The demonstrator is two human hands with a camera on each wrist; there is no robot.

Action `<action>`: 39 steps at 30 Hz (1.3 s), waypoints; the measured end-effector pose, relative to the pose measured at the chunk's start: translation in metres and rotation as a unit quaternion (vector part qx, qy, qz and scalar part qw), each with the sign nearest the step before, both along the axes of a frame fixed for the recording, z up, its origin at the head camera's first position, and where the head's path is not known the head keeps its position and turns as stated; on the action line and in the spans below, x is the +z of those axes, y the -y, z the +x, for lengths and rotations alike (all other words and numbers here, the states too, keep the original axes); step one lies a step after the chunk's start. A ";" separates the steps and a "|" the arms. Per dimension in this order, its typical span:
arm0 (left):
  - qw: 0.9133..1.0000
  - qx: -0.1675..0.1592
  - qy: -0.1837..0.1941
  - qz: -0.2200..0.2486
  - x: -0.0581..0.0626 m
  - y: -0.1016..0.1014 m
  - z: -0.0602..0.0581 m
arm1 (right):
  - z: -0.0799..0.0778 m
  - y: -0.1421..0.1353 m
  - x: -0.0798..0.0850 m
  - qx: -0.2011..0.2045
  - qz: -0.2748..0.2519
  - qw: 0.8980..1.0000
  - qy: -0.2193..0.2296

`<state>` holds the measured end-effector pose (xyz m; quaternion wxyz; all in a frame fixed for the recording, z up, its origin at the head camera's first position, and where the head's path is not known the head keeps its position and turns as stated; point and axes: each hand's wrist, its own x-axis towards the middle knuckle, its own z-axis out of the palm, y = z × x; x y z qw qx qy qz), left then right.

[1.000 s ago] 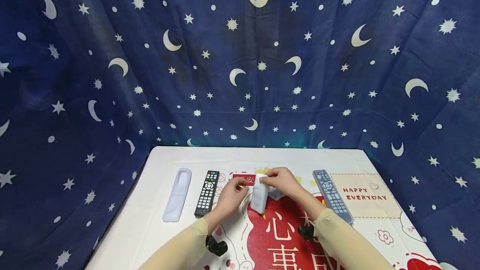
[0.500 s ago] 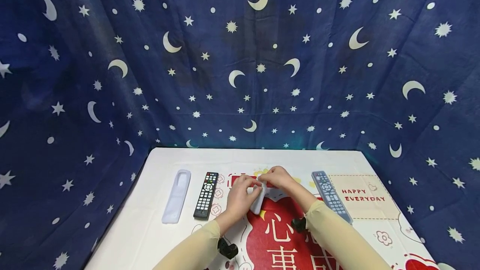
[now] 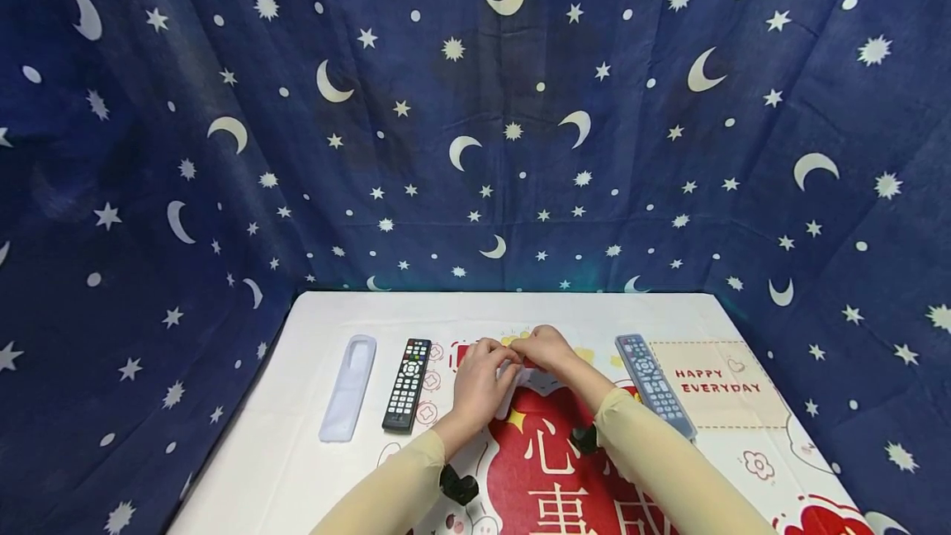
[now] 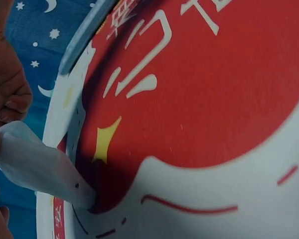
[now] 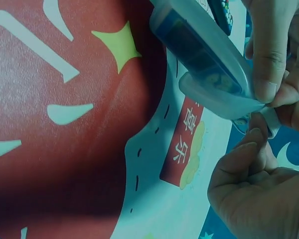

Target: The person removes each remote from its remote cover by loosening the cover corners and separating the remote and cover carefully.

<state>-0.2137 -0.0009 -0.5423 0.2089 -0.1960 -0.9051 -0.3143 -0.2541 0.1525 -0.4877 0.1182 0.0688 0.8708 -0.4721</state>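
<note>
A translucent silicone remote cover (image 5: 214, 102) tilts above the table, with a remote control (image 5: 187, 47) inside; its dark display shows through the cover. My left hand (image 3: 479, 382) pinches the cover near its far end, thumb laid along it. My right hand (image 3: 546, 347) pinches the same end, where a flap of the cover is pulled away from the remote. In the left wrist view the smooth back of the cover (image 4: 45, 169) faces the camera. Both hands hide most of the cover in the head view.
Left of the hands lie a black remote (image 3: 407, 386) and a flat, pale cover (image 3: 349, 390). To the right lies a remote in a bluish translucent cover (image 3: 655, 386). The table (image 3: 256, 452) has a printed cloth, and a starry curtain (image 3: 475, 147) hangs behind it.
My left hand has moved right from beside the covered remote and taken hold of it. My right hand stays at the far end, its fingers now curled closer in.
</note>
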 end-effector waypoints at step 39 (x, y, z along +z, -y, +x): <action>0.997 0.012 0.056 -0.059 -0.011 0.039 0.005 | 0.018 -0.010 -0.012 0.096 -0.029 0.988 -0.115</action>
